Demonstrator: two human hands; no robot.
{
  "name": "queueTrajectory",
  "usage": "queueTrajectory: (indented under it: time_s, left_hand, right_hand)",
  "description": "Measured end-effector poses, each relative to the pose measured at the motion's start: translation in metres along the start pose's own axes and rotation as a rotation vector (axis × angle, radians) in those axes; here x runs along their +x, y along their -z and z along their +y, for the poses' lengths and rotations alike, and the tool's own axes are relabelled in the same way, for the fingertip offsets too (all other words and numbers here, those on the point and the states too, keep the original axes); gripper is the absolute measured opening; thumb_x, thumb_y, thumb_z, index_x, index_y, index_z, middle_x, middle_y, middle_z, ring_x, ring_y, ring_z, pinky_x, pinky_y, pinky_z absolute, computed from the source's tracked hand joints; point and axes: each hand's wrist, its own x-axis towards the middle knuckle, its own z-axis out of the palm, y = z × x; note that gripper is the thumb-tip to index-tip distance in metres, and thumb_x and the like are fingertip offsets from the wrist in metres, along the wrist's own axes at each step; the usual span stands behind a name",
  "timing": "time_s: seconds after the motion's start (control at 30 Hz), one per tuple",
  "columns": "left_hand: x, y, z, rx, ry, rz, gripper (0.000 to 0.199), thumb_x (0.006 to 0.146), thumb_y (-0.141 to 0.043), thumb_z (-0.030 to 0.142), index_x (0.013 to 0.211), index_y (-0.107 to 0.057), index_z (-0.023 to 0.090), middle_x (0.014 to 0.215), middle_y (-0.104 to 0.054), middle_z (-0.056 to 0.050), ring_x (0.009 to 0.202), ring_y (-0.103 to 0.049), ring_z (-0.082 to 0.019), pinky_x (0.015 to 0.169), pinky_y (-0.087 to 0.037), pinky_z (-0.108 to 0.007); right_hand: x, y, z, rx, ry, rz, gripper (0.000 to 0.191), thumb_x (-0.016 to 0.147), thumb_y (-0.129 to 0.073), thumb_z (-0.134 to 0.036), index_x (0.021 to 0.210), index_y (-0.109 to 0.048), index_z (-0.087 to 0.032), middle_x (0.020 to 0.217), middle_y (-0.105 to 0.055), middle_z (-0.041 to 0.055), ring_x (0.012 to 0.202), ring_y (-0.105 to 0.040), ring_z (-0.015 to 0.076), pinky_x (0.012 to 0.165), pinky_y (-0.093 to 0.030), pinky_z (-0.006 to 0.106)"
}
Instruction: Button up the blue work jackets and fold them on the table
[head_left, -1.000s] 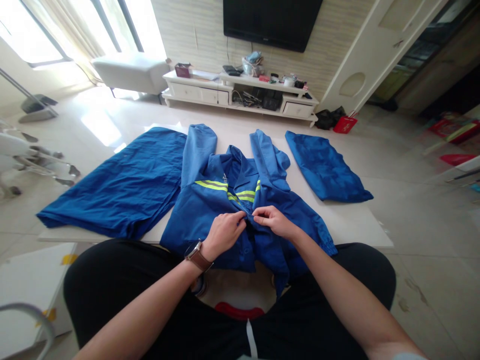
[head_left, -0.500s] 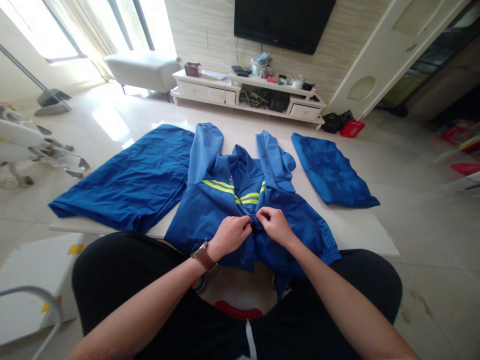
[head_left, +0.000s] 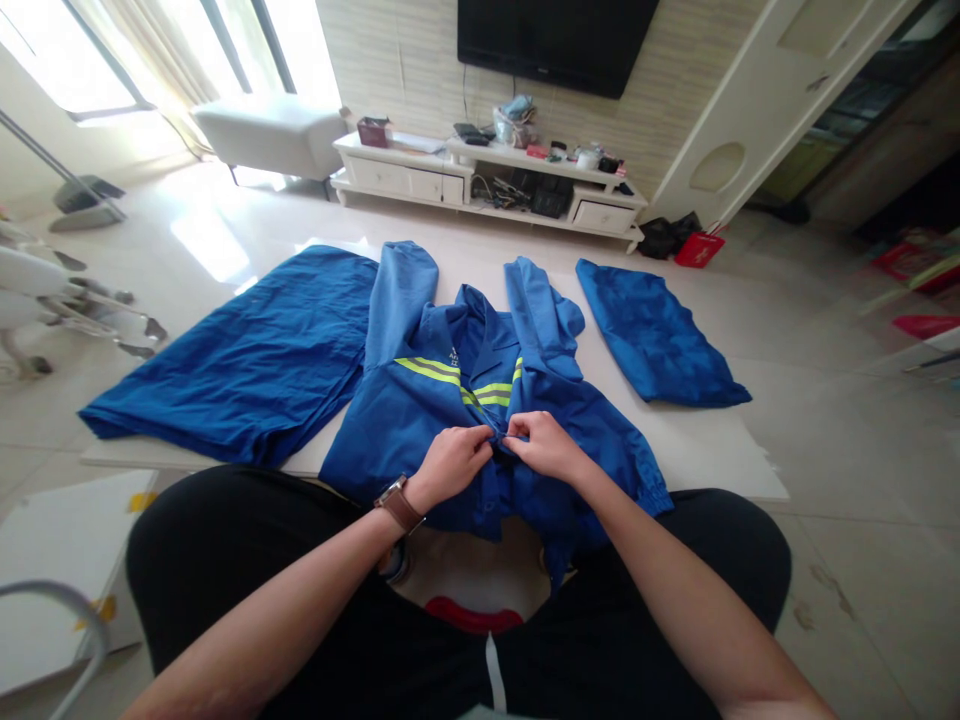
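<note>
A blue work jacket (head_left: 420, 430) with yellow-green and grey stripes across the chest lies front up on a low white table, its collar pointing away from me. My left hand (head_left: 454, 465), with a brown-strapped watch on the wrist, pinches one front edge of the jacket at the middle. Close beside it, my right hand (head_left: 544, 445) pinches the opposite front edge. The fingertips of both hands nearly meet at the front opening; a button or fastener between them is too small to make out. Lower down, the front edges hang apart over the table's near edge.
Folded blue cloth (head_left: 240, 350) lies left of the jacket and a smaller folded blue garment (head_left: 660, 330) lies right, both on the white table (head_left: 720, 460). Beyond stand a white TV cabinet (head_left: 397, 180) and a grey bench (head_left: 270, 135). My knees flank the near edge.
My right hand has moved slightly closer to the left, bringing the two pinched jacket edges together. The whole view has shifted a little.
</note>
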Motion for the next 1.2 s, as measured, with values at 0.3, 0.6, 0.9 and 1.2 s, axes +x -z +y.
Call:
queueTrajectory:
  time_s: [0.3, 0.6, 0.9, 1.2]
  left_hand:
    - [-0.006, 0.0, 0.009, 0.044, -0.04, 0.037, 0.019, 0.094, -0.047, 0.025, 0.084, -0.063, 0.023, 0.068, -0.066, -0.001, 0.068, -0.063, -0.018, 0.064, -0.032, -0.027]
    - [-0.001, 0.026, -0.007, 0.196, 0.125, -0.03, 0.017, 0.08, -0.058, 0.024, 0.063, -0.06, 0.021, 0.067, -0.067, -0.004, 0.069, -0.065, -0.02, 0.06, -0.033, -0.029]
    - [-0.005, 0.033, -0.009, 0.197, 0.089, -0.038, 0.023, 0.078, -0.068, 0.04, 0.067, -0.059, 0.022, 0.068, -0.064, -0.002, 0.065, -0.06, -0.019, 0.057, -0.029, -0.028]
    - [0.007, 0.035, -0.015, -1.1, 0.231, 0.043, 0.022, 0.09, -0.058, 0.035, 0.096, -0.063, 0.015, 0.071, -0.062, 0.0, 0.052, -0.053, -0.01, 0.05, -0.039, -0.022]
  right_hand:
    - [0.002, -0.01, 0.008, -0.332, -0.178, 0.104, 0.016, 0.089, -0.06, -0.029, 0.097, -0.074, -0.026, 0.095, -0.076, 0.0064, 0.09, -0.07, 0.0236, 0.073, -0.044, 0.029]
    - [0.005, 0.039, 0.038, -0.364, -0.288, 0.237, 0.014, 0.082, -0.064, -0.032, 0.078, -0.075, -0.024, 0.079, -0.073, 0.007, 0.077, -0.064, 0.0218, 0.063, -0.038, 0.029]
    - [0.0, 0.055, 0.05, -0.37, -0.066, 0.301, 0.011, 0.076, -0.067, -0.025, 0.085, -0.064, -0.021, 0.091, -0.066, 0.0043, 0.09, -0.058, 0.0217, 0.078, -0.043, 0.031]
    - [-0.002, 0.054, 0.035, -0.255, 0.053, 0.465, 0.023, 0.091, -0.062, -0.03, 0.073, -0.051, -0.022, 0.078, -0.061, 0.0027, 0.083, -0.055, 0.0205, 0.08, -0.041, 0.032]
